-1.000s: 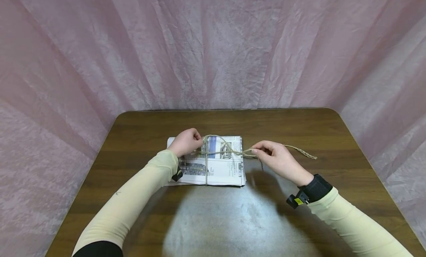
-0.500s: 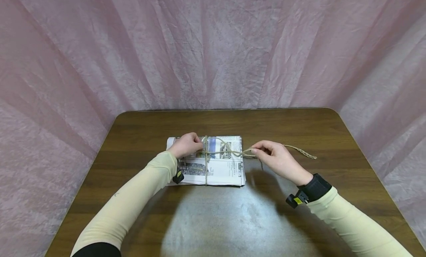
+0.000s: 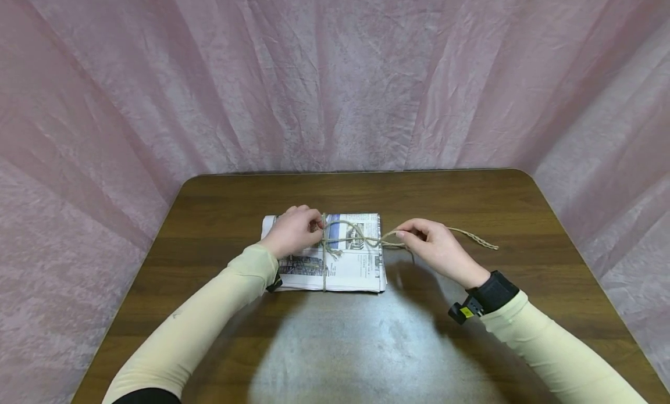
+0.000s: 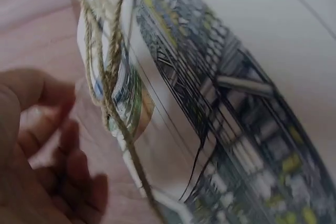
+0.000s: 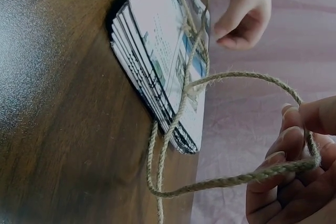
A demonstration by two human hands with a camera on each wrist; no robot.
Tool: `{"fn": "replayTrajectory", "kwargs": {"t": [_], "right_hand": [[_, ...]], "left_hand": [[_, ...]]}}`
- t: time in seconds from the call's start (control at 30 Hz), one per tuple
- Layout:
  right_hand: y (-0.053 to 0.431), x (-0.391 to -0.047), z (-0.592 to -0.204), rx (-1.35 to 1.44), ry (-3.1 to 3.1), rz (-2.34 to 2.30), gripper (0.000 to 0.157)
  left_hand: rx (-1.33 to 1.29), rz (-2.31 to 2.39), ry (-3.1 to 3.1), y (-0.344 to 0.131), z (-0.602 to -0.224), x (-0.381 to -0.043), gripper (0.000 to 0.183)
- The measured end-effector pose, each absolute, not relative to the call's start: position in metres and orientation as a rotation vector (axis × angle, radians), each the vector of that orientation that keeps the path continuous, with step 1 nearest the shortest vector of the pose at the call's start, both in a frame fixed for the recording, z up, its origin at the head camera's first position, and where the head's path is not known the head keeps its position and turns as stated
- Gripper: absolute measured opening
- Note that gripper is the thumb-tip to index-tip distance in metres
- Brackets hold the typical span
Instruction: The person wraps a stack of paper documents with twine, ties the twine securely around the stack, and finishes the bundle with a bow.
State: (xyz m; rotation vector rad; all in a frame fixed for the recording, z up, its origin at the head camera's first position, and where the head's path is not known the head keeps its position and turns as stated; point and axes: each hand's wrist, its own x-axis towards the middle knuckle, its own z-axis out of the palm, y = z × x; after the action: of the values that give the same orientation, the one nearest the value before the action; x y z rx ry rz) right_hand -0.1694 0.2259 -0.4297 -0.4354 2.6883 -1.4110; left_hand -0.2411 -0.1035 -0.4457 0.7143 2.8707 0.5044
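A stack of folded newspapers (image 3: 356, 270) lies flat on the table, with jute twine (image 3: 324, 270) running round it and crossing on top. My right hand (image 3: 439, 247) is beyond the stack's right edge and pinches a strand of the twine between thumb and fingers. From that pinch the strand loops back toward the papers, as the right wrist view shows along the twine (image 5: 247, 178). Over the stack's upper left, my left hand (image 3: 295, 229) has loosely curled fingers and nothing between them; in the left wrist view its fingers (image 4: 79, 174) are just beside the twine crossing.
The wooden table (image 3: 235, 200) has rounded far corners and a glare patch in front of the papers. A braided twine tail (image 3: 478, 240) trails right past my right hand. Pink curtains (image 3: 340, 102) hang behind and at both sides.
My left hand came down from the raised twine loop and let it go; a frayed twine end now lies on the papers beside the crossing. My right hand stays nearly still.
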Motion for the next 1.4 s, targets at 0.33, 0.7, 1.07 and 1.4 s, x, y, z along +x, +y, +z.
{"fn": "replayTrajectory", "kwargs": {"t": [0.33, 0.7, 1.07, 1.4], "right_hand": [[0.229, -0.171, -0.432, -0.428, 2.69, -1.431, 0.026], [0.233, -0.174, -0.438, -0.401, 2.717, -1.428, 0.031], [0.229, -0.181, -0.443, -0.38, 2.765, -1.414, 0.029], [0.218, -0.191, -0.451, -0.392, 2.786, -1.385, 0.026]], "left_hand": [[1.288, 0.107, 2.93, -0.085, -0.456, -0.219, 0.012], [1.309, 0.105, 2.971, -0.081, -0.47, -0.209, 0.008], [1.429, 0.428, 2.865, -0.067, -0.47, -0.177, 0.005], [1.636, 0.432, 2.68, -0.04, -0.471, -0.13, 0.005]]}}
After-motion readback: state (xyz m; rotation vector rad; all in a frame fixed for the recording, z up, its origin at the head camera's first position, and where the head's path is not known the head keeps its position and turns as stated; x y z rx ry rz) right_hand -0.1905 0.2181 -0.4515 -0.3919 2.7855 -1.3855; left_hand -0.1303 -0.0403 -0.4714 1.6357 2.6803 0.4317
